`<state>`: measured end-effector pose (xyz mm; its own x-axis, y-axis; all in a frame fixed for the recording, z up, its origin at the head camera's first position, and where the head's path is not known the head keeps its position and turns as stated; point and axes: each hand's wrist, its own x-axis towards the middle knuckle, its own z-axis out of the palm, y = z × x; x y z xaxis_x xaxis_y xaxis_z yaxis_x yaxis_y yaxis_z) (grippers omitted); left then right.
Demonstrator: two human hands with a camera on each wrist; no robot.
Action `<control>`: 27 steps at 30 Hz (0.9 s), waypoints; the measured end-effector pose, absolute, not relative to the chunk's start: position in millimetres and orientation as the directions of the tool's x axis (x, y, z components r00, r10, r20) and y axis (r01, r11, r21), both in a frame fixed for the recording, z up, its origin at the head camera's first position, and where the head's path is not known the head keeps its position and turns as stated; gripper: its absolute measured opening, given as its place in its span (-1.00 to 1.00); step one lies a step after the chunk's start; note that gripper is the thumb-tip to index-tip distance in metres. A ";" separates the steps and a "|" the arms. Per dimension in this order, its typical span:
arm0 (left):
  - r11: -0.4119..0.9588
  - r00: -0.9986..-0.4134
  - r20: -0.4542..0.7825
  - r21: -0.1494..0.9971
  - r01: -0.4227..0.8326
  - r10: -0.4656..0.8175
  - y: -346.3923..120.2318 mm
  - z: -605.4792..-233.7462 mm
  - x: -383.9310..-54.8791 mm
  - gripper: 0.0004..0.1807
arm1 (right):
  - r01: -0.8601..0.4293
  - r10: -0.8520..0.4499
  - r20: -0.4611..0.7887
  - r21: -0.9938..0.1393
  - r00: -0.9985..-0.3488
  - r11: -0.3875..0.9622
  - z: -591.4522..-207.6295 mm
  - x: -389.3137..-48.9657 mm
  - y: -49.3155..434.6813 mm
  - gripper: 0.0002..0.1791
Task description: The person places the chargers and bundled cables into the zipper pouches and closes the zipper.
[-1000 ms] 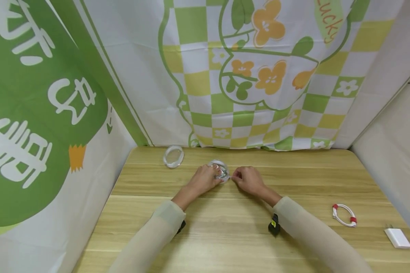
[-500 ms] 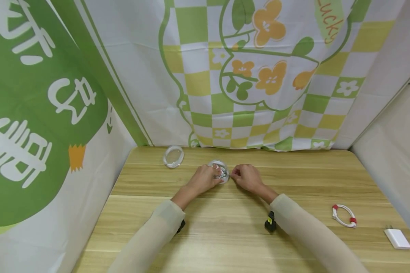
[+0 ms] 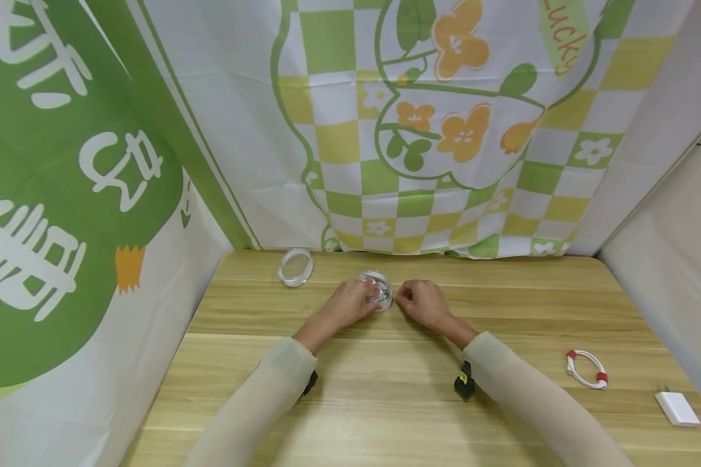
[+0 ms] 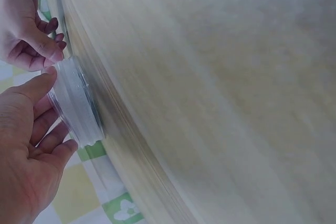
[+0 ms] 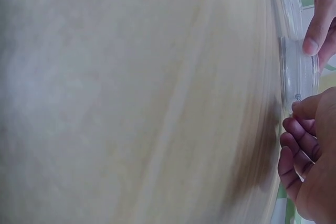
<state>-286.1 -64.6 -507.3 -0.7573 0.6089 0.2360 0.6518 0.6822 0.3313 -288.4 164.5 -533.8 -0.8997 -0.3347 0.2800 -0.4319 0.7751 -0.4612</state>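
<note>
My left hand [image 3: 350,303] grips a low, round clear case [image 3: 383,293] with whitish and silvery contents, near the table's back edge. In the left wrist view its thumb and fingers curl around the side of the case [image 4: 77,103]. At the opposite edge is my right hand [image 3: 425,303], thumb and forefinger brought together, other fingers curled. In the right wrist view a small silvery piece [image 5: 298,97] shows at the case's edge, right at those fingertips; I cannot tell whether they pinch it.
A clear round ring-shaped piece [image 3: 295,267] lies at the back left of the wooden table [image 3: 380,402]. At the right are a coiled white cable [image 3: 587,370] with red ties and a white charger plug [image 3: 677,408]. A patterned cloth [image 3: 380,214] hangs behind.
My right hand has shifted very slightly up and toward the case, its forearm swinging a little inward. The left hand stays on the case, which has hardly moved.
</note>
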 end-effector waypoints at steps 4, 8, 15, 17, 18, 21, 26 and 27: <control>0.670 -0.751 0.242 0.342 0.659 0.615 -61.5 -507.5 -292.6 -0.59 | -0.440 -0.335 0.295 -0.456 -0.895 0.773 -532.9 -291.0 166.7 -0.90; 0.668 -0.751 0.246 0.347 0.659 0.613 -57.6 -508.8 -300.9 -0.58 | -0.444 -0.333 0.306 -0.450 -0.892 0.775 -534.0 -295.5 169.6 -0.90; 0.679 -0.765 0.231 0.356 0.642 0.602 -51.4 -510.5 -313.9 -0.57 | -0.401 -0.298 0.283 -0.451 -0.911 0.797 -532.5 -302.1 172.2 -0.91; 0.682 -0.768 0.225 0.358 0.638 0.600 -49.8 -510.4 -316.8 -0.57 | -0.391 -0.290 0.280 -0.443 -0.915 0.807 -531.9 -304.0 172.6 -0.91; 0.684 -0.769 0.221 0.357 0.637 0.600 -49.1 -510.2 -318.1 -0.57 | -0.385 -0.284 0.279 -0.440 -0.917 0.811 -531.7 -304.9 172.7 -0.91; 0.694 -0.778 0.197 0.362 0.623 0.596 -47.0 -508.5 -321.4 -0.56 | -0.370 -0.269 0.275 -0.444 -0.923 0.816 -531.2 -307.7 172.6 -0.92; 0.710 -0.796 0.165 0.375 0.597 0.582 -44.2 -506.6 -326.3 -0.56 | -0.350 -0.252 0.264 -0.458 -0.931 0.817 -530.5 -312.2 173.0 -0.92; 0.709 -0.795 0.168 0.374 0.598 0.582 -43.8 -506.3 -327.2 -0.56 | -0.346 -0.249 0.260 -0.459 -0.933 0.818 -530.4 -313.2 173.3 -0.92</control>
